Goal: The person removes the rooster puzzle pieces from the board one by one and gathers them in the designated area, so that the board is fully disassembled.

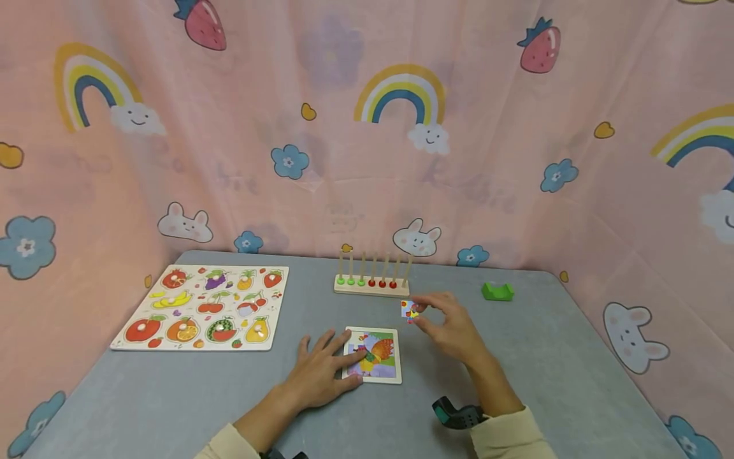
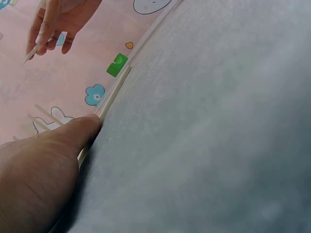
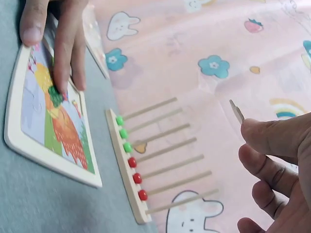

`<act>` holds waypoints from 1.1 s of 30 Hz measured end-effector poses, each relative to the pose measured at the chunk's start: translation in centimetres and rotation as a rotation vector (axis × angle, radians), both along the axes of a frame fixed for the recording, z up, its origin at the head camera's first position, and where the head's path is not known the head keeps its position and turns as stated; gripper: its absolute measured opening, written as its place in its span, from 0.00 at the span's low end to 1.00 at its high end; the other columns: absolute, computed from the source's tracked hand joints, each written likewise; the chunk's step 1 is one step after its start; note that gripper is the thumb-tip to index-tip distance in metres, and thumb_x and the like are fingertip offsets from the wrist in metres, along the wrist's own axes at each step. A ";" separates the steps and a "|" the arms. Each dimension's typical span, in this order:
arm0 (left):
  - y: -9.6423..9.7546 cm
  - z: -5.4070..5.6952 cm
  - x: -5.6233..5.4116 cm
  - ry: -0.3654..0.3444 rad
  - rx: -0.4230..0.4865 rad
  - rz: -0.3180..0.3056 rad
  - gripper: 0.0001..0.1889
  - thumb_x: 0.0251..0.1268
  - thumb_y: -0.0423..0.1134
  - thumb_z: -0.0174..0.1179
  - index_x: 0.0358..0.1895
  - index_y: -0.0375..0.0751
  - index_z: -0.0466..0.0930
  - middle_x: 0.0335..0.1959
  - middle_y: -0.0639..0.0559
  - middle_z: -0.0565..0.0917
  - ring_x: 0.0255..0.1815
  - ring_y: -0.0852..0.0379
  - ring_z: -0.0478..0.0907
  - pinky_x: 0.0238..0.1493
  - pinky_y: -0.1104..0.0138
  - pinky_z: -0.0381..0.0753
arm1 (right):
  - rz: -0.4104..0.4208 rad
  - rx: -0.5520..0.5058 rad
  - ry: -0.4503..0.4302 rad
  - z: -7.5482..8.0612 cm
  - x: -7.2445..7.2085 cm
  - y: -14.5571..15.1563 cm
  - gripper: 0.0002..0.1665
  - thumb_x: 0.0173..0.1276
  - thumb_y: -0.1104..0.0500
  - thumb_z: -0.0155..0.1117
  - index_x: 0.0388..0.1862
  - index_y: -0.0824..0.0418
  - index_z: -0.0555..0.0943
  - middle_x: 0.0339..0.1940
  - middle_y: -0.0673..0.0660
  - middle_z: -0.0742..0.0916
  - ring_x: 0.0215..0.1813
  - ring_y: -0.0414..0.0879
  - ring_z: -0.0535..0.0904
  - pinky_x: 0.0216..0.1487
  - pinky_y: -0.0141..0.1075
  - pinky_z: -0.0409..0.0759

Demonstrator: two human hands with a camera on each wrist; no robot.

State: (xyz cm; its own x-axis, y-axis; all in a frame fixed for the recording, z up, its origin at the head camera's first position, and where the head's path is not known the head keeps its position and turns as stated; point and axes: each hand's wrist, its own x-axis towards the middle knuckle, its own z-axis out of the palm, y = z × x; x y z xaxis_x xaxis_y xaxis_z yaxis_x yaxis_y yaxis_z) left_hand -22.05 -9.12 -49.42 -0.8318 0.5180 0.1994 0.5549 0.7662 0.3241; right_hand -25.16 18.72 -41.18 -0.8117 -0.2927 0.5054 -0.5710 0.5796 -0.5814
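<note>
A small square jigsaw puzzle in a pale wooden frame (image 1: 378, 380) lies on the table, showing an orange and yellow bird-like picture. My left hand (image 1: 318, 376) rests on its left side with fingers spread, covering part of the picture. In the right wrist view, those fingers (image 3: 63, 58) touch the puzzle's surface. Above the table, right of the puzzle, my right hand (image 1: 455, 328) pinches a small colourful puzzle piece (image 1: 408, 310) between thumb and index finger. The right wrist view shows this thin piece (image 3: 236, 111) edge-on, clear of the frame.
Behind the puzzle stands a wooden peg rack (image 1: 373, 290) with green and red beads low on its upright pegs. A large fruit puzzle board (image 1: 195, 309) lies at left. At back right sits a green notched block (image 1: 497, 292). A patterned pink curtain (image 1: 355, 191) borders the table.
</note>
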 end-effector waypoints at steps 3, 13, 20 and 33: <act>0.1 0.0 0.0 0.000 0.005 -0.002 0.27 0.65 0.65 0.52 0.65 0.65 0.74 0.73 0.49 0.62 0.72 0.39 0.54 0.59 0.31 0.44 | -0.007 -0.009 -0.018 0.1 -0.1 1.0 0.21 0.56 0.70 0.72 0.50 0.65 0.83 0.38 0.52 0.82 0.49 0.52 0.71 0.49 0.52 0.70; 0.4 0.0 -0.2 0.000 0.024 -0.008 0.27 0.65 0.64 0.52 0.66 0.64 0.73 0.73 0.49 0.62 0.72 0.39 0.54 0.59 0.31 0.43 | -0.035 -0.044 -0.074 -0.2 -1.1 4.5 0.20 0.60 0.70 0.69 0.52 0.68 0.81 0.39 0.55 0.82 0.49 0.56 0.70 0.51 0.56 0.67; 0.5 0.1 -0.2 0.009 0.033 -0.008 0.27 0.65 0.64 0.53 0.66 0.64 0.74 0.73 0.49 0.63 0.72 0.39 0.54 0.59 0.31 0.43 | -0.027 -0.043 -0.056 -1.1 -1.9 5.6 0.19 0.59 0.70 0.70 0.50 0.68 0.82 0.37 0.55 0.84 0.46 0.61 0.72 0.48 0.55 0.68; 0.0 -0.1 0.0 0.016 0.030 -0.007 0.27 0.64 0.65 0.53 0.65 0.63 0.75 0.72 0.47 0.64 0.71 0.38 0.56 0.58 0.30 0.43 | -0.008 0.002 -0.123 -4.6 -2.7 6.3 0.18 0.58 0.71 0.69 0.49 0.68 0.82 0.38 0.53 0.84 0.44 0.58 0.75 0.45 0.54 0.71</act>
